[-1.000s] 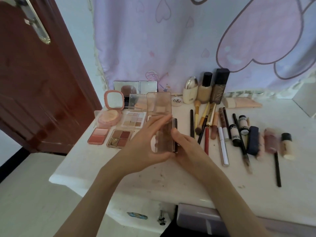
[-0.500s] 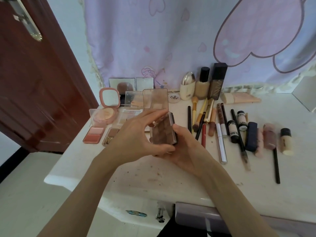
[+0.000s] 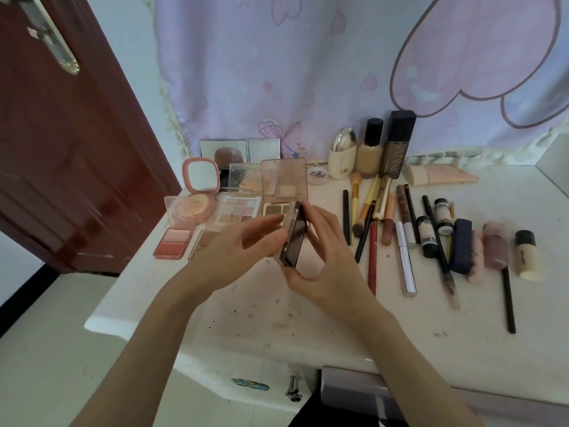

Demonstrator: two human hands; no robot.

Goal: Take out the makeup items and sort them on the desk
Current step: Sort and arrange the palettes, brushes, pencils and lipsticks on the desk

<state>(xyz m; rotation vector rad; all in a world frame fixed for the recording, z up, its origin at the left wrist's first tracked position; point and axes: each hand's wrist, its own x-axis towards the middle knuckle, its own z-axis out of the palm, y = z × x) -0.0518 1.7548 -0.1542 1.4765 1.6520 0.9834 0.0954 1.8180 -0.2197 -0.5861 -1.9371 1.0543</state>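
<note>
Head view: right hand (image 3: 326, 257) pinching dark compact (image 3: 294, 235) edge-up above bench (image 3: 277, 328) front edge; left hand (image 3: 237, 251) fingers loosely spread, touching its side.

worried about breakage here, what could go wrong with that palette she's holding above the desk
The dark palette is pinched on edge by the right hand fingertips; the left hand looks open beside it. A slip could drop it onto the open eyeshadow palettes below, or knock the red pencil rolling.
</note>
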